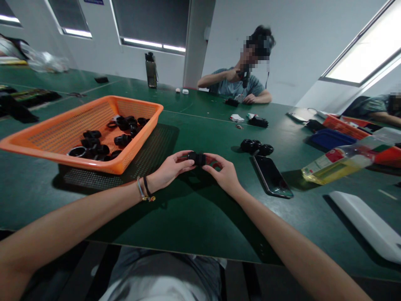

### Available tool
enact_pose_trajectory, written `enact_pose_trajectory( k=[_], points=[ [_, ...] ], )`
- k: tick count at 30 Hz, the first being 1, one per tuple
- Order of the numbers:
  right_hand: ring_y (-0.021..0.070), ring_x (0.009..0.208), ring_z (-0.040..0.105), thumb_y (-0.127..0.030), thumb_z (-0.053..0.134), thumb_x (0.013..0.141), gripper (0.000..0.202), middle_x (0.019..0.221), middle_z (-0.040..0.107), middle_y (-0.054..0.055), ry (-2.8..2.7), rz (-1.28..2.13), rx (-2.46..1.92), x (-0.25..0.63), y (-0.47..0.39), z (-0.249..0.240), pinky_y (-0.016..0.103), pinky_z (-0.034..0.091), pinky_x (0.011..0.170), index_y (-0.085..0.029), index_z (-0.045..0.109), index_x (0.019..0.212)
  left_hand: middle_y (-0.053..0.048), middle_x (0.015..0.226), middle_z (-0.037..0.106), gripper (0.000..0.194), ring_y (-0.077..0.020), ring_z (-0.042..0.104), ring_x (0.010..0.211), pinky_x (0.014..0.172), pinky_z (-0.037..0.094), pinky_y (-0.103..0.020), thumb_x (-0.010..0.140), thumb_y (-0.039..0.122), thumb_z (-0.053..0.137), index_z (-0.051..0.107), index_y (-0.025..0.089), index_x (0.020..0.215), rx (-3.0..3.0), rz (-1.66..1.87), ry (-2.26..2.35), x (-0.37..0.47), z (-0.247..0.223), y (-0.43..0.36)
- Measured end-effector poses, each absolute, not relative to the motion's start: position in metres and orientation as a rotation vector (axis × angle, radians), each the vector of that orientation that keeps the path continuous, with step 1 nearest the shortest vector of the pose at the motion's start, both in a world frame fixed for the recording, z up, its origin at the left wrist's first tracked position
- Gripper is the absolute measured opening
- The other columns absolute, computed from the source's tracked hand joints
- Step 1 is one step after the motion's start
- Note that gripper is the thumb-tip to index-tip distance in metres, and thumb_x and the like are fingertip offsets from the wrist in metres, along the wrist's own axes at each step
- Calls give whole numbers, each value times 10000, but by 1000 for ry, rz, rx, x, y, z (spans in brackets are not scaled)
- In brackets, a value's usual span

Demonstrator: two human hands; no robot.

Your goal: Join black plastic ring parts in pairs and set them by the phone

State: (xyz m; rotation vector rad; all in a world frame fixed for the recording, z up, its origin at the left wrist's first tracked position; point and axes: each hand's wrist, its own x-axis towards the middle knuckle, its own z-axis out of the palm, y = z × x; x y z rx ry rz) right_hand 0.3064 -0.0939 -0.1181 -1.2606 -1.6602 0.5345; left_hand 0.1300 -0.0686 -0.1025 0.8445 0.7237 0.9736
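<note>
Between my two hands, just above the green table, is a small black ribbed plastic part. My left hand pinches its left end with thumb and fingers. On the other end, the fingers of my right hand are closed, with a bit of red showing between them that I cannot make out. To the left stands an orange perforated basket holding several black ring-like plastic parts. A few similar black parts lie together to the right of my right hand.
A phone, a tilted bottle of yellow liquid and a white slab-like object lie to the right. Across the table a person sits near a dark drinking bottle. Another orange basket is at far right.
</note>
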Motion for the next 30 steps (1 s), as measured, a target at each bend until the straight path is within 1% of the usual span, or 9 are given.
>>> enact_pose_trajectory(
  k=[13, 20, 30],
  points=[
    [187, 823, 634, -273, 621, 715, 293, 927, 701, 44, -1658, 531, -1262, 307, -94, -118, 329, 501, 706, -218, 660, 999, -26, 926, 649, 271, -116, 629, 844, 960, 470, -346, 690, -35, 617, 643, 132, 902, 843, 972, 707, 130, -103, -69],
    [185, 824, 632, -280, 625, 719, 288, 925, 701, 37, -1659, 549, -1260, 307, -94, -119, 329, 501, 711, -222, 659, 999, -33, 932, 646, 273, -119, 630, 838, 966, 464, -363, 692, -35, 613, 642, 125, 911, 850, 978, 718, 130, -103, -68],
    [186, 803, 635, -300, 633, 715, 275, 901, 709, 41, -1659, 525, -1263, 308, -92, -120, 323, 501, 690, -214, 668, 974, -30, 912, 654, 270, -112, 632, 816, 943, 482, -339, 681, -30, 627, 648, 126, 900, 849, 975, 715, 130, -104, -68]
  ],
)
